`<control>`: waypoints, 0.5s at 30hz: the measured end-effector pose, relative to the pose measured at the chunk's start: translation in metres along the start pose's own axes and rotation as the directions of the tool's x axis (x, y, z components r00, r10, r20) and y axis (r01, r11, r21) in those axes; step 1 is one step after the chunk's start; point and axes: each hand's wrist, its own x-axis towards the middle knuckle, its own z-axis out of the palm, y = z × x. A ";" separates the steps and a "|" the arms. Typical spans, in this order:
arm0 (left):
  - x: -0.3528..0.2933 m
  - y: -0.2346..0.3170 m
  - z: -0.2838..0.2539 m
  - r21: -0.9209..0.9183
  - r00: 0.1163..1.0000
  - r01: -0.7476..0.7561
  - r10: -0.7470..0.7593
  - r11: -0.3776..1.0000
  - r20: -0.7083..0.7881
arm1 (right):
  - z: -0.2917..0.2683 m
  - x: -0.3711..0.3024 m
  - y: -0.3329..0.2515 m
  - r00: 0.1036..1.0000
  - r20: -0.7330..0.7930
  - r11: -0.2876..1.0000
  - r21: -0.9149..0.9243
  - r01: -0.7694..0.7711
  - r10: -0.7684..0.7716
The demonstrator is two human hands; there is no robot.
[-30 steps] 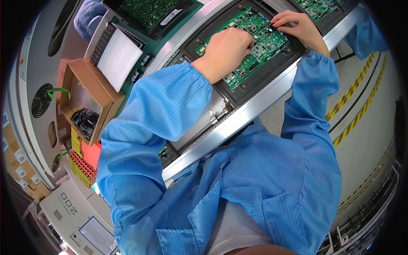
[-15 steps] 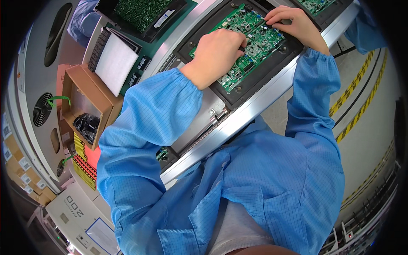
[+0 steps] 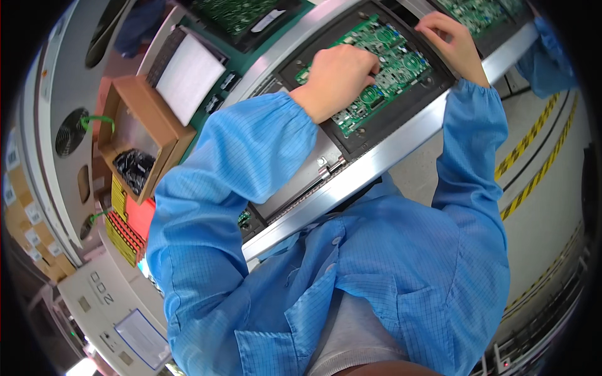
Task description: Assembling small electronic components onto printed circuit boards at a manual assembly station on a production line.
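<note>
Head view: left hand (image 3: 342, 76) curls, blocking part of the circuit board (image 3: 394, 66); right hand (image 3: 456, 49) hovers narrow beside it, both grips unclear; cardboard box (image 3: 143, 103) far left!

The view looks from the person's head, through the left of 2 fisheye cameras worn side by side. It faces steeply down, with the fingers (image 3: 370, 62) of the left hand (image 3: 335, 81) high in the frame and the right hand (image 3: 458, 50) to their right. The blue jacket (image 3: 401, 250), closest to the lens, spreads below the fingers; the circuit board (image 3: 401, 59) behind them is farther off. It takes in stacked boxes (image 3: 26, 210) far left of the fingers and floor (image 3: 545, 238) far right, edges bending toward a dark round rim.
</note>
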 end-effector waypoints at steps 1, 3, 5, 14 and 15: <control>-0.004 -0.004 0.001 -0.004 0.999 -0.016 0.016 1.000 -0.047 | 0.004 0.004 -0.003 0.995 -0.031 0.994 0.063 0.095 -0.093; -0.006 -0.007 0.003 0.057 0.997 -0.073 0.074 0.996 -0.023 | 0.006 0.000 -0.003 0.997 -0.076 0.994 0.105 0.020 -0.012; -0.012 -0.010 0.007 0.051 0.994 -0.102 0.100 0.993 0.039 | 0.010 -0.009 -0.008 0.990 -0.123 0.997 0.009 0.075 -0.074; -0.115 -0.006 -0.046 0.307 0.946 -0.127 0.209 0.943 -0.249 | 0.024 -0.022 -0.003 0.985 -0.165 0.982 -0.189 0.020 -0.052; -0.135 -0.014 -0.062 0.331 0.940 -0.100 0.198 0.938 -0.278 | 0.020 -0.022 -0.003 0.981 -0.186 0.985 -0.173 0.020 -0.052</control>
